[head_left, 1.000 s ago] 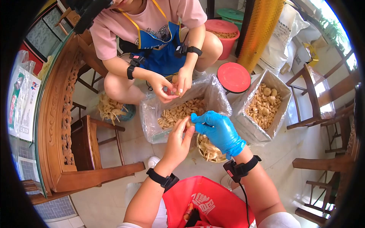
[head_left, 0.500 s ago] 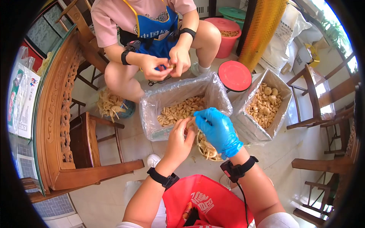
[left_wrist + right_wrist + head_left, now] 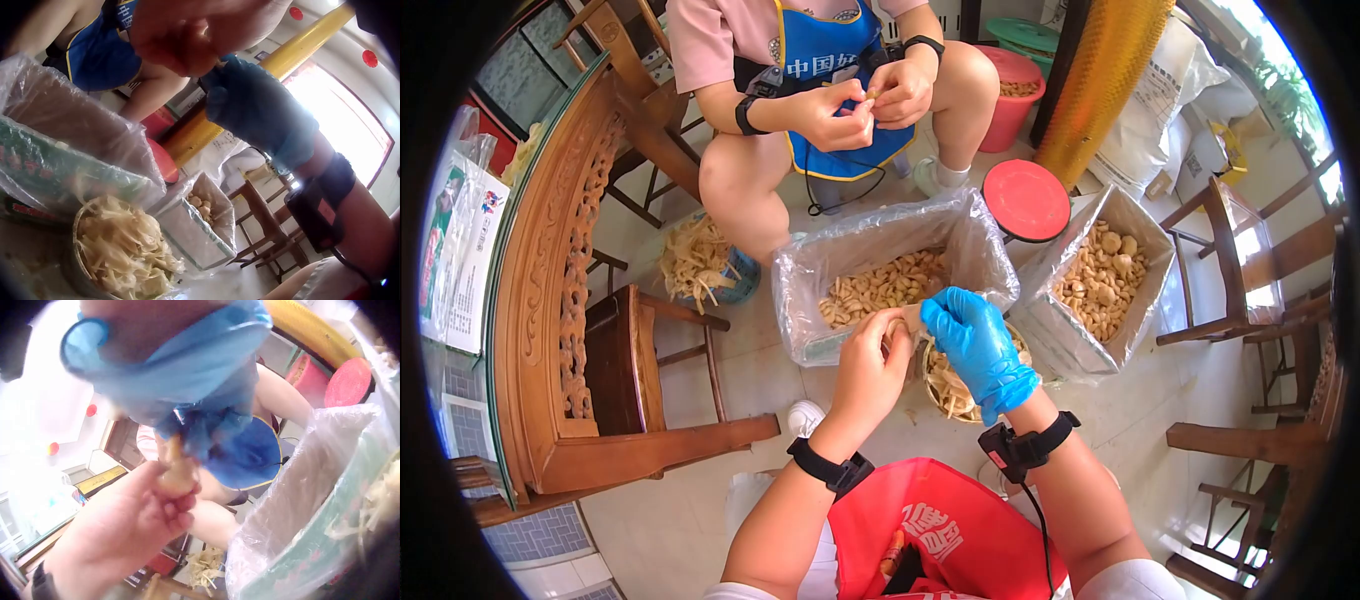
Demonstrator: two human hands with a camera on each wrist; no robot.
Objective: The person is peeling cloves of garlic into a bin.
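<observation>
Tiled floor [image 3: 660, 530] throughout. At far left, a carved wooden table [image 3: 535, 300]; next, a blue tub [image 3: 746, 272] of peelings. Centre, a plastic-lined box [image 3: 800, 338] holds pale pieces [image 3: 890, 283]. Before it, hands together: the bare left hand [image 3: 868, 372] grips a pale bulb [image 3: 176, 478], the gloved right hand [image 3: 977, 352] pinching its end. Near them, a round container [image 3: 76, 240] of peelings. Right, a second lined box [image 3: 1040, 330] contains pieces and rounder bulbs [image 3: 1108, 260].

Shows as a small, pale yellow-cream bulb [image 3: 175, 479], smooth and faintly glossy, rounded at the bottom and narrowing to a browner neck. Held in the air with neck up, round part gripped in the bare left hand [image 3: 872, 372], neck reaching the gloved right hand's [image 3: 980, 355] fingers. Partly hidden and blurred.
</observation>
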